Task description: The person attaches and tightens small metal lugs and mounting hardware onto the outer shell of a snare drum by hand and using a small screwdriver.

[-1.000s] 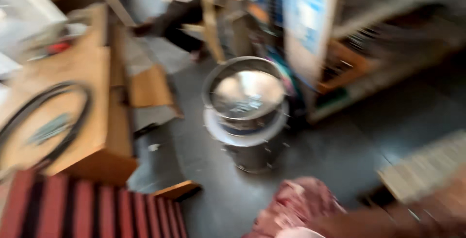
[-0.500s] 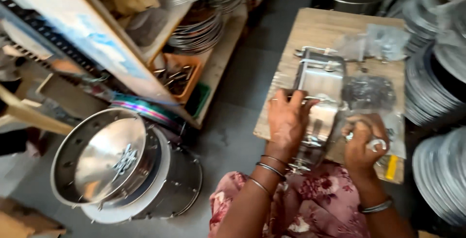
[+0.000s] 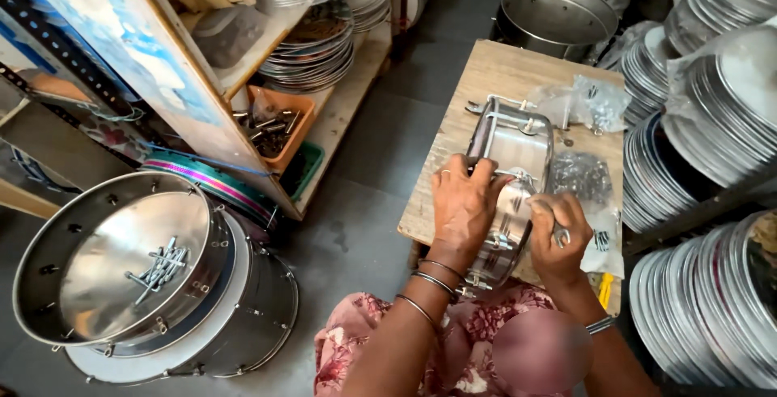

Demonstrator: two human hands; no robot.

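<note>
**Both hands are now on the metal drum ring**

The view has swung round. A second ago it showed the floor and the big drum, all blurry. Now it looks down at a small wooden table (image 3: 494, 81), and the picture is sharp. So the person has turned to the table, and the work there is under way.

The biggest things are the stacks of shiny plates (image 3: 712, 114) at 3 o'clock. A wooden shelf (image 3: 243, 73) with more plates stands at 10 o'clock. On the floor at 8 o'clock sits a big metal drum (image 3: 162, 284) with some bolts (image 3: 158, 266) lying inside it. A round steel tub (image 3: 558, 12) stands at 12 o'clock, past the far end of the table.

On the table, in the middle of the view, a metal drum ring (image 3: 510, 178) stands on its edge. Half a second ago the hands were in much the same spots. The left hand (image 3: 463, 203) is closed over the ring's top edge and holds it steady. The right hand (image 3: 558, 231) is curled shut just beside the ring, pinching something small and shiny. I cannot tell what that small thing is.

Clear bags of small metal parts (image 3: 587, 101) lie at 1 o'clock, near the ring. An orange tray of bolts (image 3: 275, 122) sits on the low shelf at 10 o'clock.
</note>
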